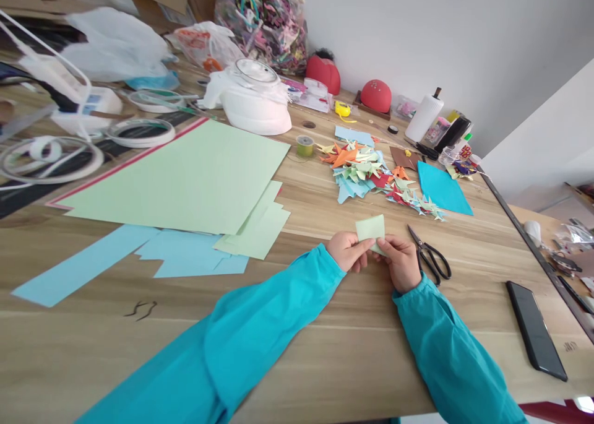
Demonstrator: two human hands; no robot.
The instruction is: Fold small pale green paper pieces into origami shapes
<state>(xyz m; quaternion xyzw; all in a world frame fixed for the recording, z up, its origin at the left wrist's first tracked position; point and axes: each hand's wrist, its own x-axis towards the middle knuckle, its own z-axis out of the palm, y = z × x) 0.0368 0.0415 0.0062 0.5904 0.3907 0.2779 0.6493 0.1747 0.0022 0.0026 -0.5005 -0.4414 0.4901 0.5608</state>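
A small pale green paper square [370, 228] is pinched between both of my hands just above the wooden table [325, 350]. My left hand [348, 250] grips its lower left edge with closed fingers. My right hand [401, 262] holds the lower right edge, fingers curled. Both arms wear teal sleeves. Black scissors [431, 255] lie on the table just right of my right hand.
A heap of folded coloured paper shapes [371, 173] lies beyond my hands, with a blue sheet [443, 189] beside it. Large green paper [185, 179] and blue scraps [139, 254] cover the left. A black phone [536, 330] lies at the right. Tape rolls, bags and clutter line the back.
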